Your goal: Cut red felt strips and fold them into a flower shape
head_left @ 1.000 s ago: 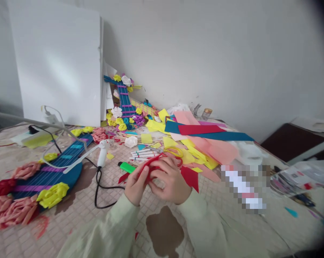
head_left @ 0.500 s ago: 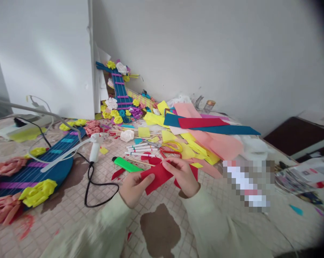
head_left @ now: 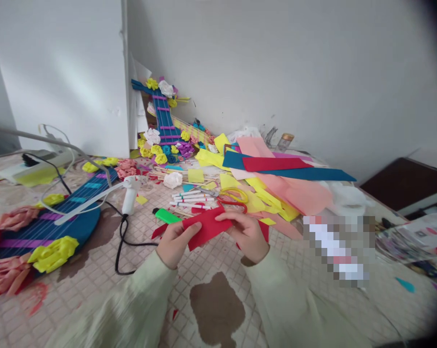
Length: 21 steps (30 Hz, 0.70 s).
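While both hands (head_left: 250, 238) pinch a red sheet (head_left: 208, 229), its underside is hidden; a pixelated item (head_left: 334, 250) defies reading

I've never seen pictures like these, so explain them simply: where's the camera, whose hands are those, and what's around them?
There is no machine here. One camera, worn on a person's head, looks forward and down, so you see the wearer's own bare hands. The left hand and right hand hold a red piece, apparently paper, between them. Beyond them on the table lie markers, yellow-handled scissors and coloured strips. At picture left are a white corded tool, probably a glue gun, and a blue guitar-shaped piece.
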### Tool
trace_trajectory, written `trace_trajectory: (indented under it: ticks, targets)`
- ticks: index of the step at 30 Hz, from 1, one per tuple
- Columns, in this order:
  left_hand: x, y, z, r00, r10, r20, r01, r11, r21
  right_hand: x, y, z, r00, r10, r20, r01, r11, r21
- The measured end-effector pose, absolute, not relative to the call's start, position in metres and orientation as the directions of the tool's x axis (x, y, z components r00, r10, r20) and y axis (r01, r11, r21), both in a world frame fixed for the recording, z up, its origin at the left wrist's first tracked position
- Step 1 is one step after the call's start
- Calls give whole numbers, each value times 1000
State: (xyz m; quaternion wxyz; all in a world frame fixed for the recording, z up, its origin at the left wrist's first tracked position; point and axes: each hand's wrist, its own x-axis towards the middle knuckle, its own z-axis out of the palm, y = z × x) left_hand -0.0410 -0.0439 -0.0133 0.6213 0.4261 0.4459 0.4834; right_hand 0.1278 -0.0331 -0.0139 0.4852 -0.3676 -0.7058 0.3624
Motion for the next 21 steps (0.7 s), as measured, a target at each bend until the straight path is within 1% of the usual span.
trace_trajectory:
  ticks: [3,8,10,12,15,21]
  targets:
    - [-41,-45,-10,142,980,-143,-169,166,972,128,-31,-15,-214,874,435,196,475,-858]
    - [-43,-46,-8,157,985,-75,-128,96,987,130,-30,-17,-162,864,477,199,503,-841]
    - [-43,-46,-8,132,989,-61,-123,77,989,131,-30,-16,-153,856,494,214,516,-829]
    - [-43,-47,-6,63,997,-41,-100,47,994,133,-30,-16,-147,853,501,222,523,-823]
    - [-43,-48,-4,-4,1000,19,-47,-19,999,135,-30,-18,-149,850,504,230,526,-819]
    - [-44,-50,-5,41,996,82,-15,-82,997,138,-28,-22,-197,845,497,240,533,-811]
